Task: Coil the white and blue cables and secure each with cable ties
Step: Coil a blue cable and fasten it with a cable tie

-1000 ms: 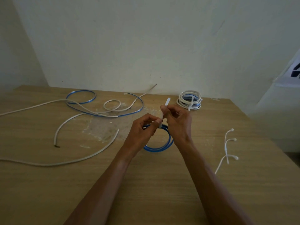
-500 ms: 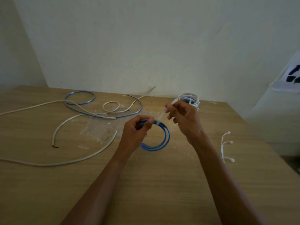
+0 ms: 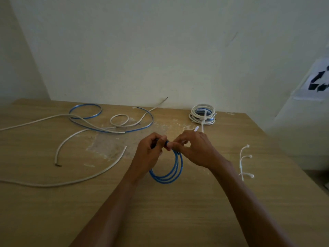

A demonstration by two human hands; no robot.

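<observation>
Returns right grip (image 3: 195, 150), seemingly pinching cable tie (image 3: 196, 129) pointing away, beside left grip (image 3: 147, 154) pinching blue coil (image 3: 170, 177) at far top.

The small blue coil (image 3: 166, 180) stands upright, a white cable tie (image 3: 196, 128) at its top.

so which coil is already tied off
The white-and-blue coil at the back right: a white tie wraps it. The all-blue coil is held mid-tying.

open: table (image 3: 53, 220) front | blocked: loose cables (image 3: 106, 131) left, cable ties (image 3: 249, 156) right, tied coil (image 3: 203, 114) behind
</observation>
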